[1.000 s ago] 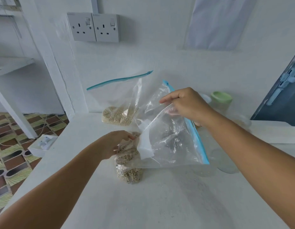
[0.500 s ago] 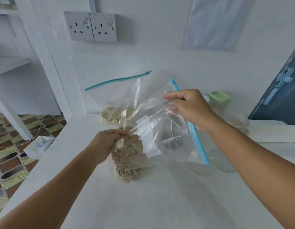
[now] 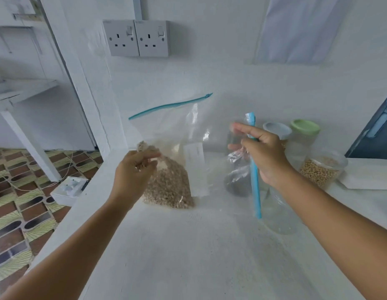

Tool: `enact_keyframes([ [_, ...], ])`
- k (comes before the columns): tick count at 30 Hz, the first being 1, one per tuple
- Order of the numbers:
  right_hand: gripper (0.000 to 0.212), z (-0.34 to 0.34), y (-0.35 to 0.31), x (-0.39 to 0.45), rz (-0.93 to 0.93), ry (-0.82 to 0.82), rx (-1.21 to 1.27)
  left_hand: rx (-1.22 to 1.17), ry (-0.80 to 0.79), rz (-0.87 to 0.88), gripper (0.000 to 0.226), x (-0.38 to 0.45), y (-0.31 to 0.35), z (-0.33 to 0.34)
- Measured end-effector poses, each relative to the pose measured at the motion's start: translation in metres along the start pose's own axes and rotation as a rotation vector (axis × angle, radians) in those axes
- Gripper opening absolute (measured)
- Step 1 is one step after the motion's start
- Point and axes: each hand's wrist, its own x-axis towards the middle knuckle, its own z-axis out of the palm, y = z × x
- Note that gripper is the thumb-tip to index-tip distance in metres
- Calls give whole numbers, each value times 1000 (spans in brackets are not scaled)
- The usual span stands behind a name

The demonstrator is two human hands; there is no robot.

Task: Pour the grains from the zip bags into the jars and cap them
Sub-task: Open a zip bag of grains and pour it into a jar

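Note:
A clear zip bag [image 3: 194, 169] with a blue zip strip [image 3: 255, 187] hangs between my hands above the white counter [image 3: 188, 256]. Beige grains [image 3: 168, 189] fill its lower left corner. My left hand [image 3: 134, 169] pinches the bag's corner just above the grains. My right hand [image 3: 264, 156] grips the zip end, and the strip hangs almost vertical. A clear empty jar [image 3: 279, 215] stands below my right wrist. A second zip bag [image 3: 166, 120] with a teal zip leans on the wall behind.
At the back right stand an uncapped jar of grains [image 3: 320, 172], a green-lidded jar [image 3: 305, 128] and a grey-lidded jar [image 3: 277, 129]. Something dark [image 3: 236, 185] shows through the bag. The counter's left edge drops to a tiled floor with a white box [image 3: 69, 189].
My left hand has lifted the grain end off the counter. My right hand has swung the zip end to the right, so the strip now hangs upright over the empty jar.

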Motion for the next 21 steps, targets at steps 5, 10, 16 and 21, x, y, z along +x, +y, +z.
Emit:
enact_keyframes([
  [5, 36, 0, 5, -1, -30, 3, 1, -125, 8, -32, 18, -1, -6, 5],
  [10, 34, 3, 7, 1, -54, 61, 14, -421, 115, -192, 24, 1, 7, 8],
  [16, 34, 1, 12, 2, -54, 57, 23, -478, 132, -489, 23, 22, 4, -5],
  [21, 31, 0, 12, 2, -43, 78, 2, -339, 29, -427, 14, 28, 8, -16],
])
